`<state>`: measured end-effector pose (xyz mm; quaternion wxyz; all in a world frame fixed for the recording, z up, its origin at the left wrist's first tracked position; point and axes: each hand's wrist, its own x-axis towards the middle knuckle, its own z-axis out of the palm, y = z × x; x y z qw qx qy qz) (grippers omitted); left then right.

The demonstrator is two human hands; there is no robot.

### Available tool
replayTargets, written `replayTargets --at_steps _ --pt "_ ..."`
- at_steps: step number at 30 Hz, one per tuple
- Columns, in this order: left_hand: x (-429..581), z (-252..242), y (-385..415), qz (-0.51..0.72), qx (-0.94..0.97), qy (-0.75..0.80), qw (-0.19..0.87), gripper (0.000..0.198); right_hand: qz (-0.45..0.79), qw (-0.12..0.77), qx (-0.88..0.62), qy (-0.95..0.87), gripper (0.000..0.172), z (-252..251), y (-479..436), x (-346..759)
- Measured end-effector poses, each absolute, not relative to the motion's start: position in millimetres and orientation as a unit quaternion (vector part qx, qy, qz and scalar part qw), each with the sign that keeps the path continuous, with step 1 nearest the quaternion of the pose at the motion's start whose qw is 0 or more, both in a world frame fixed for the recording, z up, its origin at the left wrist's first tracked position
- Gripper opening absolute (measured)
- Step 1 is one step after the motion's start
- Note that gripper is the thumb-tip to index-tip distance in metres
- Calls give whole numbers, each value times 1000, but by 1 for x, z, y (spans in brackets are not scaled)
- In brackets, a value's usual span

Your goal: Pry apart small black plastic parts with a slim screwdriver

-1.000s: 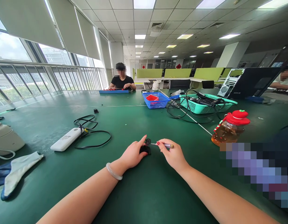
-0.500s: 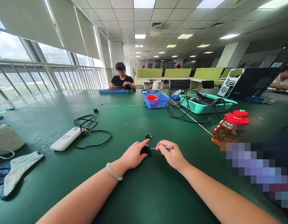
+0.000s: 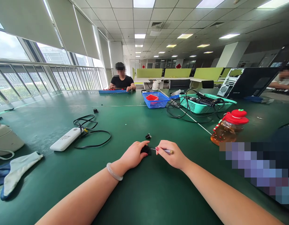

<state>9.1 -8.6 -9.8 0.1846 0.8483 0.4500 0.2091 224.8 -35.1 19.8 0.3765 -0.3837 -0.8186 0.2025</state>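
My left hand point(image 3: 134, 153) is closed around a small black part point(image 3: 145, 149) on the green table, with thumb and fingers on either side; its exact kind is too small to make out. In my right hand point(image 3: 171, 154) is a screwdriver point(image 3: 169, 151) with a pale purple handle, gripped like a pen. Its thin metal shaft points left and its tip is at the black part. A second small black piece point(image 3: 148, 136) with metal pins lies just beyond my left fingertips.
A white power strip point(image 3: 67, 139) with a black cord and a glove point(image 3: 21, 172) lie to the left. Ahead are a blue basket point(image 3: 156, 103) and a green basket point(image 3: 200, 108) of cables. A red-capped bottle point(image 3: 230, 128) stands at right. A person point(image 3: 122, 82) sits across the table.
My left index finger has drawn back from the loose black piece onto the held part. The right fingers have shifted slightly on the screwdriver. The person opposite has lowered a hand.
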Motion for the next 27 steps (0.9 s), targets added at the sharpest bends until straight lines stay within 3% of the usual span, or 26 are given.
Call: replayTargets --at_steps 3,6,11,21,27 --pt "9 -10 -8 204 845 461 181 55 239 436 -406 -766 50 17 -33 225" --pt "9 -9 -7 197 842 468 180 56 264 440 -419 -749 52 14 -32 224" --pt "9 -7 -6 190 843 470 182 58 256 417 -431 -758 49 14 -33 221" --pt "8 -10 -4 195 839 474 185 62 126 364 -369 -846 42 17 -44 215" --pt "8 -10 -5 195 839 474 182 62 145 392 -347 -839 34 15 -45 212"
